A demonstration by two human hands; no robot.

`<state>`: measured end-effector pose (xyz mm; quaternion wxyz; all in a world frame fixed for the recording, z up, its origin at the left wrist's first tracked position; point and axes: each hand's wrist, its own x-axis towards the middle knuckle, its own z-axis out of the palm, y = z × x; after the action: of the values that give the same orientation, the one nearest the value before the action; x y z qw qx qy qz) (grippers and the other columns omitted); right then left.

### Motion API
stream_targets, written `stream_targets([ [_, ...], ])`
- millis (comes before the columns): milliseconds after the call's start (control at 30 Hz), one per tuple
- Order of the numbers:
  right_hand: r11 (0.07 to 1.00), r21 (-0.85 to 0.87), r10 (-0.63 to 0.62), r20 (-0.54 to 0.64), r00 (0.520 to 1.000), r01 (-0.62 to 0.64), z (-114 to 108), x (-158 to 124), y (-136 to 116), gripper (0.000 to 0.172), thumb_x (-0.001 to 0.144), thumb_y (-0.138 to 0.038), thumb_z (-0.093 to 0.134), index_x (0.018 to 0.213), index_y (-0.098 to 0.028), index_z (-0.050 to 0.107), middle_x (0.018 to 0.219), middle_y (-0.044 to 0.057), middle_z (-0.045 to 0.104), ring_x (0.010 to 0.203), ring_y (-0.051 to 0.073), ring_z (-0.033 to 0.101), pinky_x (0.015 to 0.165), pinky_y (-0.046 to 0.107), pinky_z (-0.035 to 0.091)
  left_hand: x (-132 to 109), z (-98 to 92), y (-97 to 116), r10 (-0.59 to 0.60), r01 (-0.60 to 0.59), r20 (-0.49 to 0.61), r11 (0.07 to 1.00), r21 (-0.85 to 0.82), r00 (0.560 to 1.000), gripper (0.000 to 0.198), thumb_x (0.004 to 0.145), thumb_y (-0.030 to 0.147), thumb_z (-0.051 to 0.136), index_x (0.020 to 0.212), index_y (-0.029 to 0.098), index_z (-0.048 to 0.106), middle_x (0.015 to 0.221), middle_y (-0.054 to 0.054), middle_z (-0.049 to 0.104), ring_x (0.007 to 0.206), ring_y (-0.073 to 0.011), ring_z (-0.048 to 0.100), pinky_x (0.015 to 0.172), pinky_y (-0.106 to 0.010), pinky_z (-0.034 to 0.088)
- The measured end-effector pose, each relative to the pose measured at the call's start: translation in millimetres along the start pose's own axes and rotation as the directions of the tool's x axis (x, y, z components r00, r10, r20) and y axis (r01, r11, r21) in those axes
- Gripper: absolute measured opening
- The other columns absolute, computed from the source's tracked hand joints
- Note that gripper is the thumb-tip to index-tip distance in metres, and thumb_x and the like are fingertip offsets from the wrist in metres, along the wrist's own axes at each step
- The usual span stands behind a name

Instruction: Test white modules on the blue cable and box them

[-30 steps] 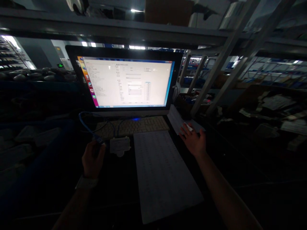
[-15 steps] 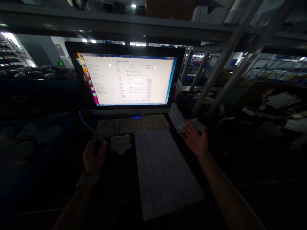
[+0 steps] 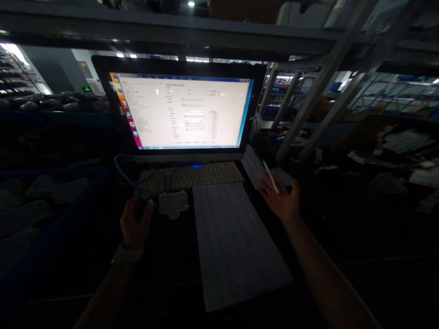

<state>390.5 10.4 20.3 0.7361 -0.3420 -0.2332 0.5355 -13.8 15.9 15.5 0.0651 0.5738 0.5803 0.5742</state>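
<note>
My left hand (image 3: 135, 224) is closed on the plug end of a blue cable (image 3: 120, 171), just left of a small white box-shaped device (image 3: 173, 203) with a rounded tab at its near edge. My right hand (image 3: 283, 201) is turned palm up with its fingers loosely spread. It holds a white pen (image 3: 271, 177), which slants across the fingers toward the palm; the exact grip is too dark to make out. Between my hands lies a long printed sheet of paper (image 3: 233, 246). A light keyboard (image 3: 202, 176) lies behind the device and the sheet.
Behind the keyboard stands a lit monitor (image 3: 219, 123) showing a form-like window. Another paper (image 3: 252, 164) lies under the pen's far end. Metal shelf posts (image 3: 322, 100) rise at the right, and a shelf beam (image 3: 171, 32) crosses overhead. A blue bin (image 3: 68, 214) with pale packages is at the left.
The pen in my right hand has swung from lying nearly crosswise at the fingertips to pointing away, toward the monitor. My left hand stays almost still with the plug.
</note>
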Motion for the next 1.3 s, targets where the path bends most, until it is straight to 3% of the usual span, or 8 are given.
stream_targets([
  [267,1.000,0.028,0.001,-0.042,0.999,0.000,-9,5,2,0.039,0.073,-0.063,0.049,0.089,-0.031,0.065,0.095,0.002,0.069,0.104,0.021,0.060,0.095,0.042,0.047,0,-0.2,-2,0.021,-0.021,-0.013,1.000,0.010,1.000,0.032,0.072,0.043,0.058,0.090,0.017,0.057,0.083,-0.005,0.063,0.076,-0.0185,0.063,0.068,-0.033,0.052],
  [533,1.000,-0.018,-0.002,0.013,1.000,0.002,1,0,1,0.052,0.070,-0.071,0.043,0.099,-0.033,0.063,0.120,-0.002,0.061,0.118,0.021,0.051,0.096,0.043,0.045,0,-0.9,3,0.036,-0.036,-0.005,0.999,0.009,0.999,0.031,0.072,0.042,0.057,0.088,0.016,0.057,0.082,-0.006,0.064,0.074,-0.0181,0.063,0.066,-0.031,0.052],
  [733,0.999,-0.026,0.022,0.027,0.999,-0.021,-1,2,2,0.052,0.068,-0.072,0.045,0.097,-0.032,0.063,0.111,0.001,0.066,0.116,0.023,0.052,0.093,0.045,0.047,1,-0.6,2,0.056,-0.056,-0.016,0.998,0.015,0.998,0.032,0.072,0.043,0.057,0.089,0.015,0.057,0.082,-0.006,0.065,0.073,-0.0183,0.063,0.065,-0.031,0.052],
  [900,0.997,-0.072,-0.023,-0.020,1.000,0.021,-2,4,2,0.053,0.068,-0.073,0.043,0.098,-0.034,0.064,0.122,-0.004,0.060,0.120,0.021,0.048,0.095,0.041,0.046,0,1.2,-3,0.023,-0.023,-0.009,1.000,0.021,1.000,0.034,0.071,0.044,0.057,0.090,0.016,0.057,0.082,-0.006,0.064,0.074,-0.0190,0.063,0.067,-0.032,0.051],
  [1033,0.997,-0.078,-0.029,0.016,0.999,0.031,-2,4,2,0.051,0.067,-0.073,0.046,0.097,-0.034,0.063,0.118,-0.001,0.062,0.121,0.022,0.047,0.096,0.044,0.044,0,0.5,0,0.021,-0.021,-0.004,1.000,0.022,1.000,0.032,0.072,0.043,0.057,0.090,0.016,0.058,0.082,-0.006,0.064,0.075,-0.0184,0.063,0.067,-0.032,0.051],
  [1167,0.996,-0.073,-0.050,-0.026,0.998,0.048,-1,3,2,0.047,0.069,-0.069,0.047,0.096,-0.036,0.063,0.120,-0.004,0.060,0.119,0.021,0.049,0.095,0.043,0.046,0,0.2,1,0.028,-0.028,0.001,0.999,0.030,1.000,0.031,0.073,0.043,0.057,0.089,0.017,0.057,0.082,-0.005,0.064,0.075,-0.0180,0.062,0.069,-0.032,0.051],
  [1300,0.998,-0.054,-0.017,-0.005,1.000,0.017,-2,3,3,0.048,0.067,-0.070,0.049,0.089,-0.031,0.065,0.104,0.001,0.068,0.110,0.022,0.055,0.094,0.042,0.046,0,1.1,-1,0.007,-0.008,0.010,1.000,0.013,1.000,0.033,0.072,0.043,0.058,0.091,0.017,0.057,0.082,-0.005,0.064,0.073,-0.0178,0.062,0.066,-0.031,0.051],
])
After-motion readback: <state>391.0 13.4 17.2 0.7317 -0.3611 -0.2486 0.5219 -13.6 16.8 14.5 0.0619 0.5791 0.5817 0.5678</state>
